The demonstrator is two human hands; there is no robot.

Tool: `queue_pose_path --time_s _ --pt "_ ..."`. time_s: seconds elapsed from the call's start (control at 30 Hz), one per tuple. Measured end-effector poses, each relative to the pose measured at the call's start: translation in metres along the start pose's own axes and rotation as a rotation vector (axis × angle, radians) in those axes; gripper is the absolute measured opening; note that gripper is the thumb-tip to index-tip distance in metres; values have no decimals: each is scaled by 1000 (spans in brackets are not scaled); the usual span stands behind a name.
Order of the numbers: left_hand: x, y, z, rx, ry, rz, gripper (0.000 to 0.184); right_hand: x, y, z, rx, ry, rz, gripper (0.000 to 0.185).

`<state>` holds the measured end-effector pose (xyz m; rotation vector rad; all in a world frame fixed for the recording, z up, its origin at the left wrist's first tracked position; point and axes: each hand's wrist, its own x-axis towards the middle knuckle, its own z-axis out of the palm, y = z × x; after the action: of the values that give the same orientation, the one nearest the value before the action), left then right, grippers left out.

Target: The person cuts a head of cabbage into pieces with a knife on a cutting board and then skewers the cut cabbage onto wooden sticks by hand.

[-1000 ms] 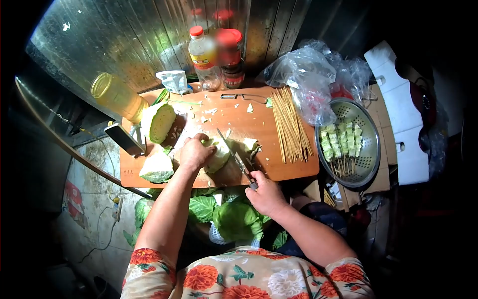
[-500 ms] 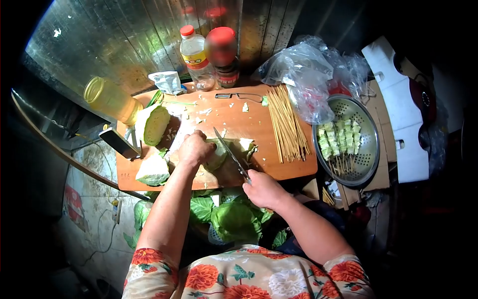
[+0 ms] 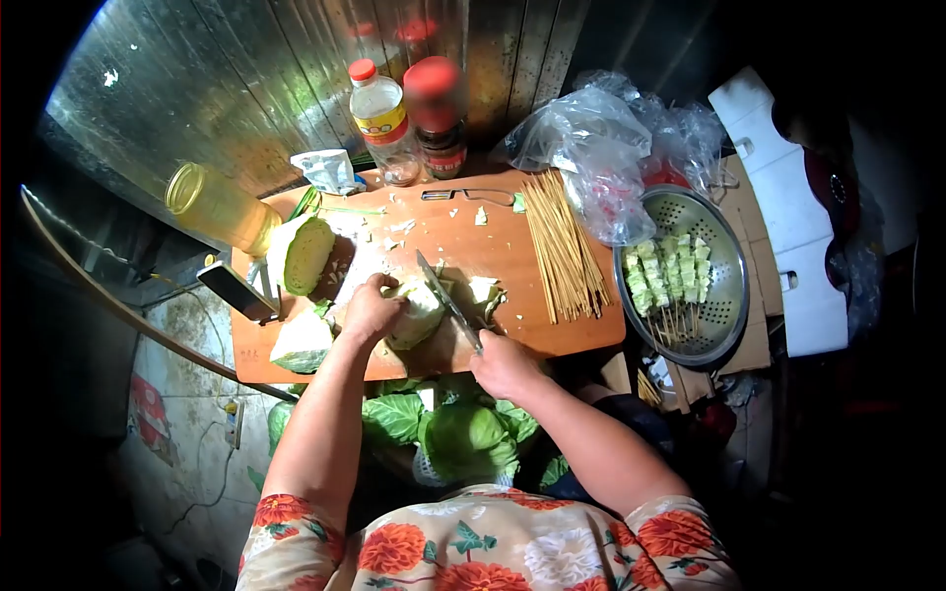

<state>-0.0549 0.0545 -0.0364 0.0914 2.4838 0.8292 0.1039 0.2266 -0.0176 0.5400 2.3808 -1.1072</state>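
My left hand [image 3: 373, 307] is closed on the left side of a pale green cabbage piece [image 3: 418, 317] lying on the wooden cutting board [image 3: 483, 222]. The handle of a knife [image 3: 446, 297] is wrapped in my right hand [image 3: 505, 366]. Its blade points up and to the left, along the right side of that cabbage piece; whether it touches cannot be made out. Right of the blade lie smaller cabbage bits [image 3: 483, 291]. A large cut cabbage half [image 3: 307, 254] and a cabbage wedge [image 3: 301, 343] rest on the left of the board.
Bamboo skewers [image 3: 562, 246] lie on the board's right, beside a metal colander [image 3: 731, 325] holding skewered cabbage. A peeler [image 3: 463, 195], a clear bottle [image 3: 382, 123], a red-capped jar [image 3: 437, 118] and plastic bags [image 3: 591, 148] are behind. A phone [image 3: 236, 291] and yellow jar [image 3: 222, 207] stand left.
My left hand has shifted slightly left and down, uncovering more of the cabbage piece. My right hand and the knife have moved a little left.
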Motion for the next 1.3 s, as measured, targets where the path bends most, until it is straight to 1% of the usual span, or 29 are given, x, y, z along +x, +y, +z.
queue_pose_path --time_s 0.03,0.07,0.1,0.17,0.2,0.27,0.3,0.4,0.53,0.6,0.63,0.7,0.73,0.8,0.83,0.87,0.9,1.03,1.1,1.17,1.3 --pt "-1 -6 1 -89 3 29 34 -1 -1 -2 2 -2 -3 29" --pt "-3 -11 1 -180 -37 13 32 -1 -3 -7 -28 15 -1 29" --pt "-7 -12 1 -181 -36 12 32 -2 -4 -12 -59 32 1 28" --pt "-12 -14 0 -324 -32 36 33 1 -2 -17 -28 89 66 30" --pt "-13 -14 0 -326 -28 36 33 3 -1 -21 -11 106 79 30" --pt "-14 -13 1 -432 -66 -41 37 8 7 -23 21 142 91 29" --pt "-14 -13 3 -432 -65 -43 37 7 5 -26 21 140 90 29" --pt "-10 -12 17 -547 -63 17 38 4 -4 -36 25 176 139 29" --pt "-3 -14 23 -489 -21 12 37 6 -5 -34 -15 181 136 29" --pt "11 -28 30 -395 -23 93 36 -1 -11 -33 -81 122 83 29" --pt "14 -31 32 -396 -20 92 36 -5 -15 -32 -83 121 81 29" --pt "20 -36 35 -340 -9 76 35 -18 -24 -29 -9 49 10 31" --pt "22 -39 38 -340 -9 73 35 -24 -26 -27 -48 39 -33 30" --pt "23 -40 39 -243 78 158 36 -32 -32 -26 -59 14 -28 30" --pt "21 -37 37 -242 76 157 36 -35 -32 -25 -70 -6 -20 29" --pt "19 -33 36 -256 57 100 36 -36 -25 -19 -39 33 -66 24" --pt "16 -29 34 -271 39 44 37 -37 -25 -20 -38 33 -64 24" --pt "22 -33 36 -229 53 105 38 -39 -27 -22 -81 26 -78 25" --pt "18 -27 33 -229 53 67 45 -38 -27 -22 -78 35 -96 25" --pt "16 -23 32 -214 54 58 45 -34 -29 -27 -110 -17 -175 24" --pt "17 -20 30 -188 44 35 46 -24 -37 -33 -155 5 -180 24"
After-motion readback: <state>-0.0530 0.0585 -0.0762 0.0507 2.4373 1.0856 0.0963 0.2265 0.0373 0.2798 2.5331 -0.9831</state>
